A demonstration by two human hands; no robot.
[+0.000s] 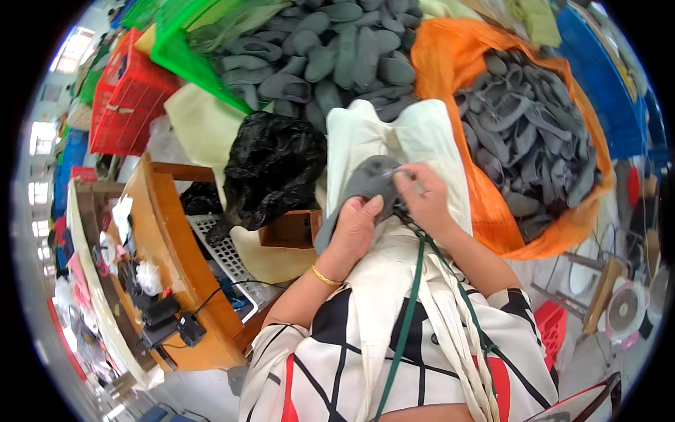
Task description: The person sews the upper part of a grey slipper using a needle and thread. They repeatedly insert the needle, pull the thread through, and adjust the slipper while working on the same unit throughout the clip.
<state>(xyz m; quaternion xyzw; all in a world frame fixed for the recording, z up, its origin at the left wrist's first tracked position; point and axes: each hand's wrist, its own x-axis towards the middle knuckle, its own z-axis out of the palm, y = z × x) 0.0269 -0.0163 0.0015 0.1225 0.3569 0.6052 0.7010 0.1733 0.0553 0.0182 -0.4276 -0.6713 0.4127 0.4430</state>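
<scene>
My left hand [357, 226] is closed round a grey fabric shoe [368, 180], its thumb pressed on top. The shoe lies over my lap, on the white cloth [439, 151] that covers my knees. At the shoe's right edge, my right hand [424, 198] has its thumb and forefinger pinched together. What sits between those fingertips is too small to make out. Just below the right hand hang dark green straps [415, 281] over my cream apron.
Ahead lies a heap of grey shoes [344, 60] beside a green crate [176, 53]. More grey shoes fill an orange sack [485, 204] at the right. To the left are a black plastic bag [274, 158], a small wooden box [287, 235] and a wooden table [172, 281].
</scene>
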